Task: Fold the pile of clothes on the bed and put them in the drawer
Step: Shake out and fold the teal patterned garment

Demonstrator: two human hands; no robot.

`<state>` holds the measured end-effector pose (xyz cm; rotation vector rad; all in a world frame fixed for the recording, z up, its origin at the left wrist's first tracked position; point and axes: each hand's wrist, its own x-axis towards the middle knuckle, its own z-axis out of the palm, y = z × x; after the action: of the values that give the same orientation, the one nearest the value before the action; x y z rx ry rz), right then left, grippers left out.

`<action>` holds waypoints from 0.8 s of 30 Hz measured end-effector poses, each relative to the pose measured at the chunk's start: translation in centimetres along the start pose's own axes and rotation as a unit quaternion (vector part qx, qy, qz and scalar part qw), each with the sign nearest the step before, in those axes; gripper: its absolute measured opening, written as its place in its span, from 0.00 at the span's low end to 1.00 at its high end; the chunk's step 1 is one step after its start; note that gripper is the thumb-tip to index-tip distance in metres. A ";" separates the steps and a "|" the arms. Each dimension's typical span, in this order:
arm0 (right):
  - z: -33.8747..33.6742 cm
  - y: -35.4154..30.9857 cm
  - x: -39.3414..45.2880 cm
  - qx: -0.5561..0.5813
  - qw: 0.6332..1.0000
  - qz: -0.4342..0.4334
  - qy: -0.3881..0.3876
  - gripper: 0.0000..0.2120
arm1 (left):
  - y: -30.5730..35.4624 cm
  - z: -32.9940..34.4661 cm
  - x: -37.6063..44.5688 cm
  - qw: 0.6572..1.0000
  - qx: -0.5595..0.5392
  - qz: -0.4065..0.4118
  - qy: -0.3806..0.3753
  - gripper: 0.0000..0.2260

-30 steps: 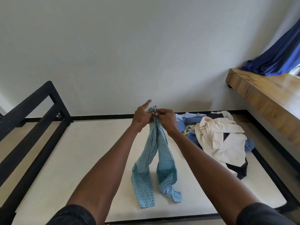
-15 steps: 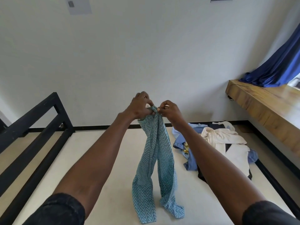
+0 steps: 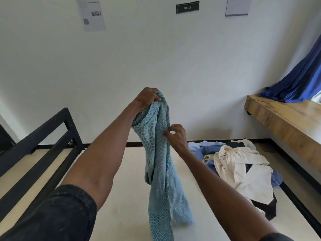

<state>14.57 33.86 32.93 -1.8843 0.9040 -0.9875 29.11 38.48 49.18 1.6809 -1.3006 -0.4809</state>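
My left hand [image 3: 146,99] is raised and grips the top of a light blue chevron-patterned garment [image 3: 160,164], which hangs down in two long legs over the bed [image 3: 121,197]. Lower down, my right hand [image 3: 175,135] pinches the garment's right edge with thumb and fingertips. A pile of clothes [image 3: 241,167], cream, blue and black, lies on the bed at the right. No drawer is in view.
A black metal bed frame [image 3: 43,136] runs along the left side and a black rim borders the bed. A wooden ledge [image 3: 286,122] juts out at the right with a blue curtain [image 3: 298,80] draped on it. Papers hang on the white wall.
My left hand has lifted the garment's top higher. My right hand has let go of the top and dropped to pinch the right edge lower down. The camera tilted up.
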 end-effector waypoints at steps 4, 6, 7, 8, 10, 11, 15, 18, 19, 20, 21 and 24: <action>0.6 0.0 -0.9 0.054 0.998 0.039 -0.006 0.04 | 0.4 -1.9 -0.1 1.000 0.009 -0.003 0.010 0.06; 0.4 -0.3 -1.5 0.122 0.984 0.058 -0.115 0.03 | 0.5 -2.9 -0.5 1.000 0.010 -0.016 0.000 0.09; 0.2 -0.3 -1.8 0.137 0.969 0.073 -0.193 0.03 | 0.6 -3.4 -0.7 1.000 0.007 -0.021 -0.008 0.10; 0.2 -0.3 -2.0 0.129 0.950 0.088 -0.271 0.06 | 0.5 -4.0 -0.9 0.999 0.003 -0.028 -0.018 0.12; 0.2 -0.6 -2.2 0.046 0.928 0.094 -0.357 0.10 | -0.1 -5.0 -1.3 0.998 -0.001 -0.044 -0.036 0.17; 0.7 -0.8 -2.3 -0.005 0.939 0.085 -0.333 0.11 | -0.6 -5.5 -1.5 0.998 -0.002 -0.052 -0.037 0.19; 2.0 -0.2 -2.7 0.163 0.971 0.150 -0.092 0.13 | -2.3 -6.4 -2.2 0.997 -0.036 -0.067 0.002 0.19; 3.2 1.3 -2.9 0.140 0.971 0.193 -0.033 0.11 | -2.5 -6.7 -2.7 0.997 -0.013 -0.042 0.059 0.14; 3.4 1.7 -3.0 0.110 0.978 0.178 -0.024 0.09 | -2.4 -6.9 -2.7 0.997 0.000 -0.026 0.078 0.13; 3.8 2.0 -3.1 0.085 0.984 0.155 -0.032 0.07 | -2.4 -7.2 -2.7 0.996 0.007 -0.013 0.089 0.13; 4.0 2.2 -3.3 0.065 0.988 0.128 -0.052 0.05 | -2.3 -7.6 -2.7 0.996 0.005 -0.006 0.087 0.13; 5.0 2.8 -3.7 -0.009 0.989 0.062 -0.132 0.09 | -1.6 -8.6 -3.0 0.998 -0.044 -0.005 0.051 0.15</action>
<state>16.71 37.43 27.55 -1.8946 0.8619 -0.6384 35.40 44.86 51.37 1.6187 -1.1804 -0.4469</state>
